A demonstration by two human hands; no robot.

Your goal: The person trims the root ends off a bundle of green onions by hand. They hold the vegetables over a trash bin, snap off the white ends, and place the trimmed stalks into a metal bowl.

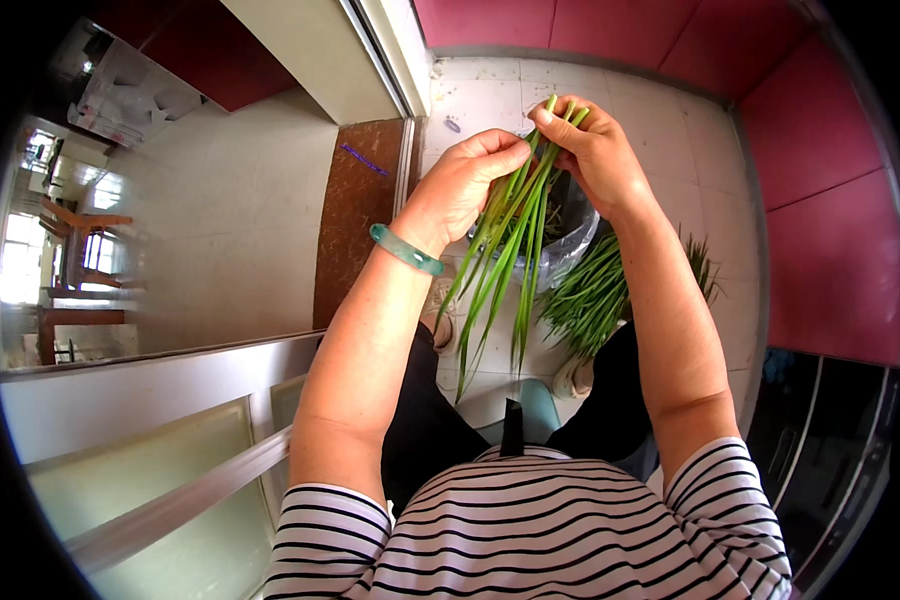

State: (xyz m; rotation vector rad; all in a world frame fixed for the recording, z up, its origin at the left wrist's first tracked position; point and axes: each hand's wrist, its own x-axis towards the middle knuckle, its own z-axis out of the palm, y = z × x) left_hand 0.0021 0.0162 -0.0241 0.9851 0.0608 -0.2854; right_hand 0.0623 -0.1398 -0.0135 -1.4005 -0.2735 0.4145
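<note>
A small bunch of long green leafy stalks, perhaps garlic chives, hangs from my two hands, its pale cut ends at the top. My right hand grips the stalks near those ends. Thumb and fingers of my left hand, with a green bangle on the wrist, pinch a leaf just below. Under the bunch stands a bin lined with a clear plastic bag, with plant scraps inside, partly hidden. On the floor to its right lies a larger pile of the same greens, partly behind my right forearm.
Red cabinet fronts line the far and right sides. A sliding door frame and brown threshold are at left, near a white-framed glass panel. Small scraps dot the tiled floor. My shoes flank the bin's near side.
</note>
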